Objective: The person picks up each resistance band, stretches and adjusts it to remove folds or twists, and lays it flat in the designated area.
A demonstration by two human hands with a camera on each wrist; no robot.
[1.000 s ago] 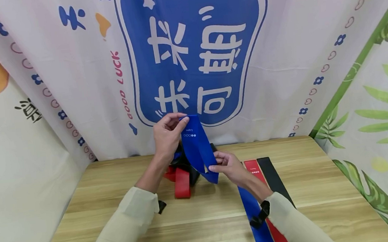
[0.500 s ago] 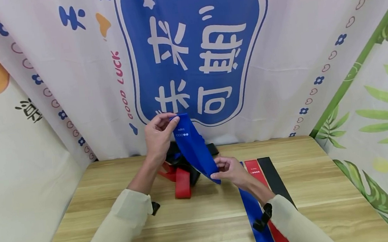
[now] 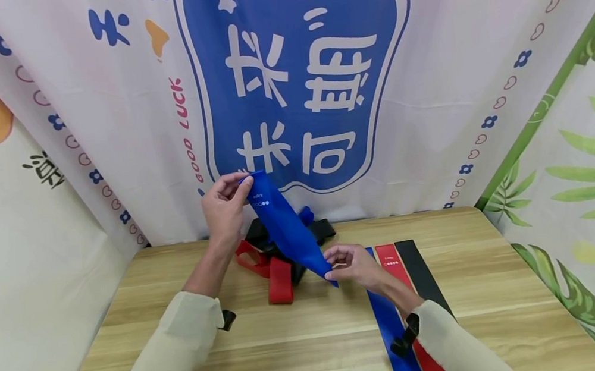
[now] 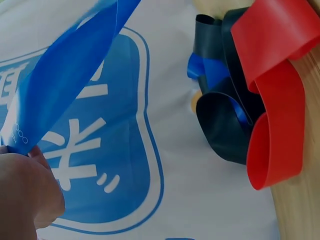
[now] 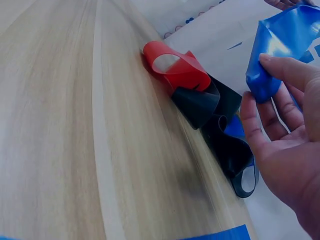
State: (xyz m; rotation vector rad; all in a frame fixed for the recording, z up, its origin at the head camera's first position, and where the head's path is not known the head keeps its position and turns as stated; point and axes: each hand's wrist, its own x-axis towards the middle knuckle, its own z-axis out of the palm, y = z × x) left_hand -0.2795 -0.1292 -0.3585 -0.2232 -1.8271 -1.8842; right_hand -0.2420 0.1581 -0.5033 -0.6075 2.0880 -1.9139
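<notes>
A blue resistance band (image 3: 290,231) marked with white print and small circles stretches slantwise between my hands, above the table. My left hand (image 3: 222,207) pinches its upper end between thumb and fingers. Lower and to the right, my right hand (image 3: 355,265) pinches the other end; in the right wrist view the thumb lies on the blue band (image 5: 280,40) with fingers beneath. Behind the held band is a loose heap with a red band (image 3: 280,280) and black bands (image 3: 323,229), some blue showing among them. The left wrist view shows the red band (image 4: 285,125) curled over the black ones.
Right of the heap, a blue band (image 3: 395,337), a red band (image 3: 388,254) and a black band (image 3: 421,275) lie flat side by side, partly under my right forearm. The wooden table (image 3: 292,353) ends at a printed curtain (image 3: 453,75) behind.
My left hand has moved left, drawing the blue band from a hanging loop into a flatter, longer slant. My right hand has shifted only slightly down and right.
</notes>
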